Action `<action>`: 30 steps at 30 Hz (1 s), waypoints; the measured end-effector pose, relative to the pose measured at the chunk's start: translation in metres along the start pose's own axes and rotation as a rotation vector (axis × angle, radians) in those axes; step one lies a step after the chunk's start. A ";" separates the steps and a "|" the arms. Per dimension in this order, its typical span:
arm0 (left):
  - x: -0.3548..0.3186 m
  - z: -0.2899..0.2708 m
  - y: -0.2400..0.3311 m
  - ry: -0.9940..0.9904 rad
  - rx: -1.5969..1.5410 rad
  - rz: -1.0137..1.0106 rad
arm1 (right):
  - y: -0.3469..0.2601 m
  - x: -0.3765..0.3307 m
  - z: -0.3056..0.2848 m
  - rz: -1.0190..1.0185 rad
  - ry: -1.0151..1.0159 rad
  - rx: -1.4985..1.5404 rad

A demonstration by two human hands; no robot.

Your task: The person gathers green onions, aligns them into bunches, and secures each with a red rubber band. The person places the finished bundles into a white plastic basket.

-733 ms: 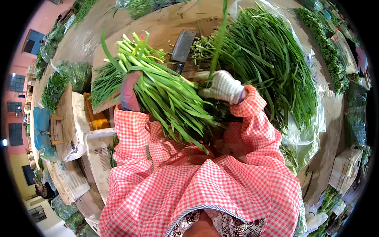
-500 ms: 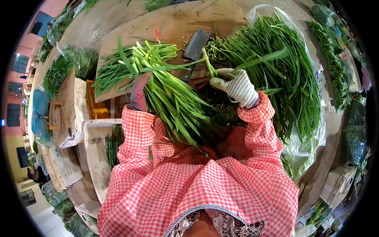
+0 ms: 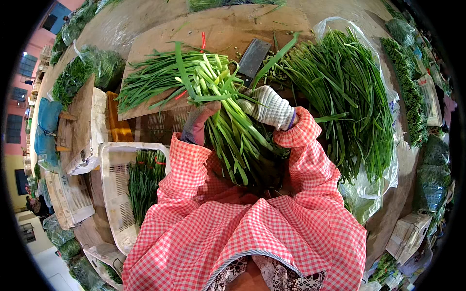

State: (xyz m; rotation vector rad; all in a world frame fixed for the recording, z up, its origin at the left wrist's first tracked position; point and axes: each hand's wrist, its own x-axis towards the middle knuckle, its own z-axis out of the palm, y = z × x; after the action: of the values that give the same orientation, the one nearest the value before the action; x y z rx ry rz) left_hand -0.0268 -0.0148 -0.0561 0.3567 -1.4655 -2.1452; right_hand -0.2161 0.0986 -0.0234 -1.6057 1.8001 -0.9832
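Hands in gloves share one bundle of green chives (image 3: pixel 228 121) above the wooden desk (image 3: pixel 160 43). The left hand (image 3: pixel 199 123) closes its grip round the stalks from below, carrying them; the right hand (image 3: pixel 267 106) clamps the pale cut ends, seemingly to keep them level. A cleaver (image 3: pixel 253 58) lies on the desk just beyond, loose chives (image 3: pixel 340 92) rest on plastic to the right

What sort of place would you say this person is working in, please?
Probably a vegetable market stall or produce-packing spot. Gloved hands hold a bunch of green chives over a wooden board with a cleaver; a big heap of chives on plastic sheet and a white crate of bundles lie alongside.
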 end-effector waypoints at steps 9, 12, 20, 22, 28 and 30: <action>0.005 0.015 0.037 0.069 -0.417 -0.102 | 0.035 -0.061 -0.021 0.517 0.249 0.230; 0.013 0.011 0.047 0.152 -0.355 -0.029 | 0.029 -0.085 -0.048 0.723 0.202 0.078; 0.042 0.062 0.061 0.191 -0.226 0.102 | -0.049 -0.004 -0.020 -0.161 0.223 0.570; 0.052 0.078 0.070 0.261 0.005 0.279 | -0.053 0.005 -0.008 -0.149 0.280 0.504; 0.073 0.127 0.092 0.002 -0.018 0.176 | -0.052 -0.016 -0.021 -0.101 0.445 0.785; 0.082 0.147 0.100 -0.128 -0.004 0.161 | -0.051 -0.023 -0.031 -0.120 0.612 0.656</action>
State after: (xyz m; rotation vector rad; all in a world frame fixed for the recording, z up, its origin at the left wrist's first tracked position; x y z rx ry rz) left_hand -0.1398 0.0273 0.0981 0.0975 -1.5048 -2.0741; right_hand -0.2063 0.1245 0.0340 -1.0614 1.4689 -2.0295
